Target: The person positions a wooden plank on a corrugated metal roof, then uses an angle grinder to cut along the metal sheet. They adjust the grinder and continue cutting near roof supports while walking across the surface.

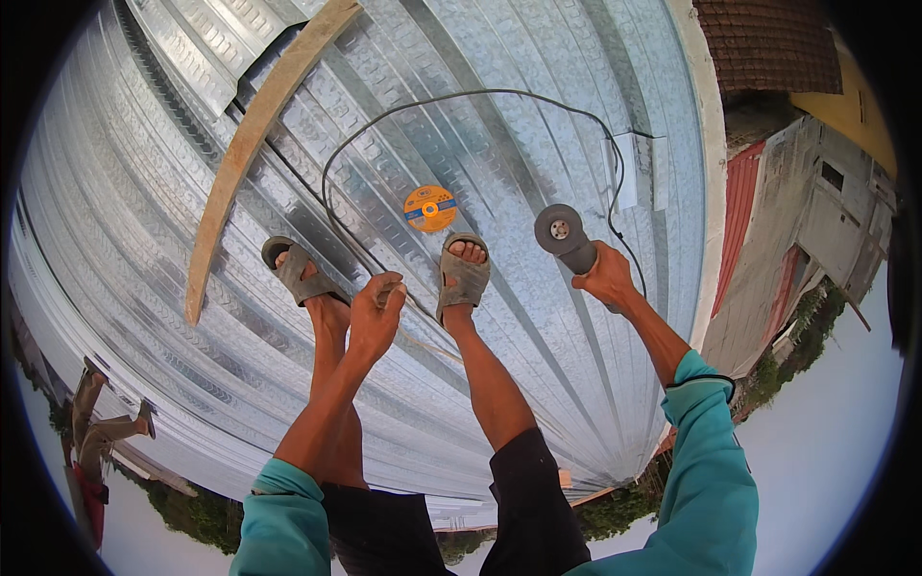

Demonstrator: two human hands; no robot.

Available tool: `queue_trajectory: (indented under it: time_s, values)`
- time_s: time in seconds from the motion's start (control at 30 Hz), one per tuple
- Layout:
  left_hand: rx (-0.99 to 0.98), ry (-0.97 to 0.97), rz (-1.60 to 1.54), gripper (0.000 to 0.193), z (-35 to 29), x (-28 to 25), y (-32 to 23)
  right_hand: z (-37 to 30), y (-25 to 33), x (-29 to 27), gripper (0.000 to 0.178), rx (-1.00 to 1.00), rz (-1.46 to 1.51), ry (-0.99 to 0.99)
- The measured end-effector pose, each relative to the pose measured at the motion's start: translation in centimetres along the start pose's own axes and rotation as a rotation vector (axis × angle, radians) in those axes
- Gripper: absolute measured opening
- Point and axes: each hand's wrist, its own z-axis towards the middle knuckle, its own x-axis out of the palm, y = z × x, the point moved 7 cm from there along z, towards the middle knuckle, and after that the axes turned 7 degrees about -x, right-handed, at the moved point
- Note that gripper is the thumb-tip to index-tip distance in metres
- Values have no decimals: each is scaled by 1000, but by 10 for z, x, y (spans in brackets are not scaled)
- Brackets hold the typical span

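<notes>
- Grinder (pixel 574 248): dark grey, with a round head and a pale metal fitting at its centre; gripped by its body in the right hand (pixel 611 276), held with the head pointing away from the person and the round face turned up.
- Cord (pixel 485 92): thin and dark, running in a wide loop over the ribbed metal sheets (pixel 547 379).
- Disc (pixel 429 208): round, orange with a blue band, lying flat on the sheets inside the cord's loop, left of the grinder.
</notes>
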Motion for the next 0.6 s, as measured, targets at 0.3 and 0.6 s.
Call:
queue_trajectory:
  time_s: [0.3, 0.6]
  values:
    - [206, 196, -188, 80, 116, 55, -111, 127, 164, 24, 51, -278, 489, -155]
    - [439, 170, -280, 103, 178, -15, -156, 203, 245, 47, 38, -506, 739, -75]
